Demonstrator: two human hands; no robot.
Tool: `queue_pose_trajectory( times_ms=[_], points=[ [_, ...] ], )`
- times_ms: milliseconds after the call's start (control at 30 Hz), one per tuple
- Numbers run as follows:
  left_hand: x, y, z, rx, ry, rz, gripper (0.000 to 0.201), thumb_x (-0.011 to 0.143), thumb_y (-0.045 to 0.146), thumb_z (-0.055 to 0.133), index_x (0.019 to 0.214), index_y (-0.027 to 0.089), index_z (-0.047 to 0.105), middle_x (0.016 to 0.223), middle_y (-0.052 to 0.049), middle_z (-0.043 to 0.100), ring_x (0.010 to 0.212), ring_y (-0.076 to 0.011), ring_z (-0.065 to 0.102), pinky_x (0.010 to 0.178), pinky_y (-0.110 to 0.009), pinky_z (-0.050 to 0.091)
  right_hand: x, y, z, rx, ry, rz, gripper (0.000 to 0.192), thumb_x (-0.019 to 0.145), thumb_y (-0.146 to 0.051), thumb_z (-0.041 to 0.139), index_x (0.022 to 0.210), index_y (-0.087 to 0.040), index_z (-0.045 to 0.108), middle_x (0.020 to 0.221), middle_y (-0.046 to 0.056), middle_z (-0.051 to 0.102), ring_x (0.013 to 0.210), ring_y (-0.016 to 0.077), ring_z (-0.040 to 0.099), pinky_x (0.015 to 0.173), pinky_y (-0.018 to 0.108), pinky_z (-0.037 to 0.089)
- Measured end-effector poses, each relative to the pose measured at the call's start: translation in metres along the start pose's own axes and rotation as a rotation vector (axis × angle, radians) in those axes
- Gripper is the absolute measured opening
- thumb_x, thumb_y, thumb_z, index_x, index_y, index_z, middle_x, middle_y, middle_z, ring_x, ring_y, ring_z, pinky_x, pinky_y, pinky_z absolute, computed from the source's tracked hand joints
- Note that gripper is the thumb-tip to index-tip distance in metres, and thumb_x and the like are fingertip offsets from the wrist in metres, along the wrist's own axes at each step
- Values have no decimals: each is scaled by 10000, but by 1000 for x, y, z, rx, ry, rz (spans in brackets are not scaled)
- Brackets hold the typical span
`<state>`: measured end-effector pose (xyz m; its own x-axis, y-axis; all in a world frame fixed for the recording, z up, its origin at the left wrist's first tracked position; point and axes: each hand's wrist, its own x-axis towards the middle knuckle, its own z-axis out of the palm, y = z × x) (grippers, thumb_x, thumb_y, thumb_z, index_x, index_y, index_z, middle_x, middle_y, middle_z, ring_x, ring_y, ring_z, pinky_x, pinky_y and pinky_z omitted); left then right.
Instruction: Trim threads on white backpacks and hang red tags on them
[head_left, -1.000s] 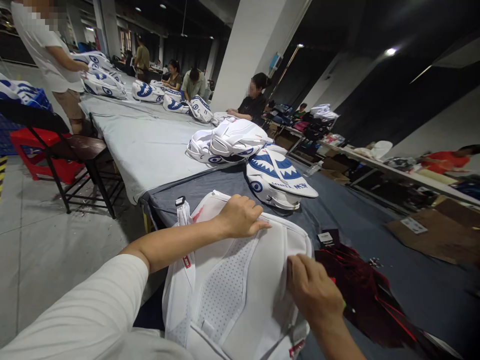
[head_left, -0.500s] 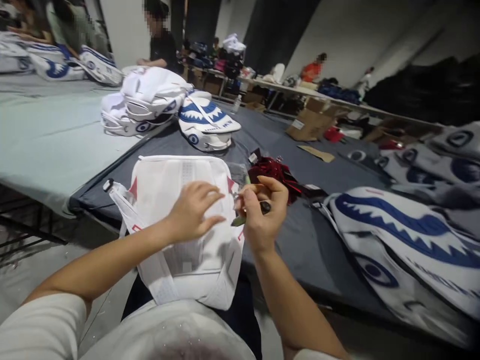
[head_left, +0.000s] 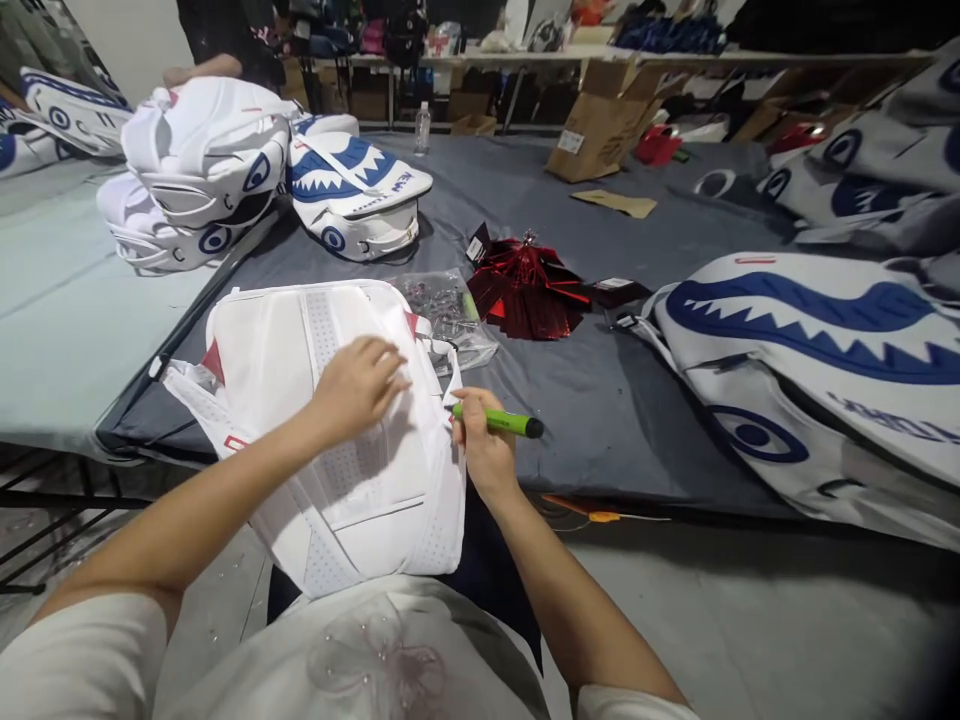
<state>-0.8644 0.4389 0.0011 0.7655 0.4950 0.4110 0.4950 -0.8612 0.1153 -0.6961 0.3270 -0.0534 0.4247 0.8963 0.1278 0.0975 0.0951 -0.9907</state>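
Observation:
A white backpack point(head_left: 262, 340) lies back side up against my front, on the table's near edge, its padded shoulder straps showing. My left hand point(head_left: 358, 388) is over its back panel, fingers loosely bent and apart, with nothing in them; whether it touches the panel I cannot tell. My right hand point(head_left: 486, 450) grips a green marker pen point(head_left: 501, 420) beside the backpack's right edge. The pen's black end points right, and its thin dark tip points left at the strap.
Beyond the backpack lie a clear plastic bag point(head_left: 450, 310) of small parts and a bunch of shiny red tags point(head_left: 532, 295). White shark-face backpacks point(head_left: 360, 190) sit at the back left, another point(head_left: 810, 340) at right. A cardboard box point(head_left: 600, 120) and a bottle point(head_left: 423, 128) stand farther back.
My view has levelled and tipped down. My right hand has turned, so the green pen now shows lengthwise. My left hand remains over the backpack.

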Motion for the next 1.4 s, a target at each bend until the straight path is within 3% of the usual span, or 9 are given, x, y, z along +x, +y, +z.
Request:
queue_pose_trajectory(
  times_ms=[100, 200, 300, 400, 500, 633, 933, 1167, 1400],
  points=[
    [36, -32, 20, 110, -18, 78, 343, 1009, 375, 408, 1039, 150, 665, 1105, -124, 690, 1138, -291, 558, 1056, -538, 380, 18, 1, 14, 73, 72, -14, 387, 838, -514, 647, 1079, -212, 615, 726, -39, 647, 582, 105, 591, 548, 222, 468],
    [48, -48, 40, 168, -64, 145, 475, 1023, 447, 320, 795, 177, 636, 791, -60, 657, 859, -229, 574, 1031, -525, 377, 35, 9, 31, 106, 28, 50, 403, 815, -536, 662, 1049, -209, 630, 715, -35, 651, 566, 109, 592, 533, 225, 461],
    [30, -43, 45, 134, 172, 171, 545, 1038, 458, 218, 669, 209, 532, 653, -14, 572, 724, -179, 512, 954, -435, 416, 38, 21, 35, 65, 112, 29, 407, 891, -594, 540, 857, -199, 627, 562, -59, 520, 524, 105, 516, 537, 235, 429],
    [6, -28, 38, 99, 470, 215, 576, 1038, 504, 154, 636, 224, 456, 609, 12, 530, 700, -161, 509, 978, -413, 397, 26, 24, 32, -16, 157, -64, 415, 945, -571, 468, 820, -202, 612, 576, -45, 502, 582, 122, 523, 582, 253, 431],
    [-5, -20, 35, 80, 588, 269, 566, 1035, 534, 177, 639, 231, 445, 597, 27, 518, 705, -156, 526, 1000, -408, 392, 14, 16, 32, -45, 162, -88, 341, 939, -525, 504, 832, -211, 582, 599, -53, 512, 565, 115, 498, 565, 251, 414],
    [-7, -22, 41, 50, 571, 236, 604, 1030, 564, 148, 616, 235, 442, 584, 36, 524, 698, -154, 538, 1007, -413, 408, 12, 3, 39, -40, 188, -50, 341, 912, -484, 546, 704, -217, 503, 578, -64, 489, 526, 91, 453, 524, 227, 395],
    [-16, -31, 52, -28, 354, 74, 768, 918, 752, -24, 547, 239, 411, 570, -2, 467, 697, -178, 554, 1016, -489, 444, 16, -2, 48, -148, 201, -87, 353, 911, -469, 555, 672, -215, 504, 570, -60, 503, 525, 88, 471, 519, 227, 407],
    [-15, -33, 53, -59, 486, 163, 676, 989, 656, 78, 596, 234, 430, 598, 17, 481, 717, -158, 554, 1045, -453, 425, 17, -2, 52, -113, 199, -70, 326, 895, -435, 574, 668, -212, 503, 555, -65, 467, 514, 83, 434, 513, 226, 389],
    [-15, -35, 59, -100, 497, 160, 644, 980, 680, 114, 616, 241, 412, 594, 19, 455, 738, -166, 550, 1075, -456, 397, 20, -3, 53, -89, 214, -55, 331, 889, -435, 572, 659, -213, 485, 559, -71, 471, 529, 82, 449, 538, 219, 403]
  ],
)
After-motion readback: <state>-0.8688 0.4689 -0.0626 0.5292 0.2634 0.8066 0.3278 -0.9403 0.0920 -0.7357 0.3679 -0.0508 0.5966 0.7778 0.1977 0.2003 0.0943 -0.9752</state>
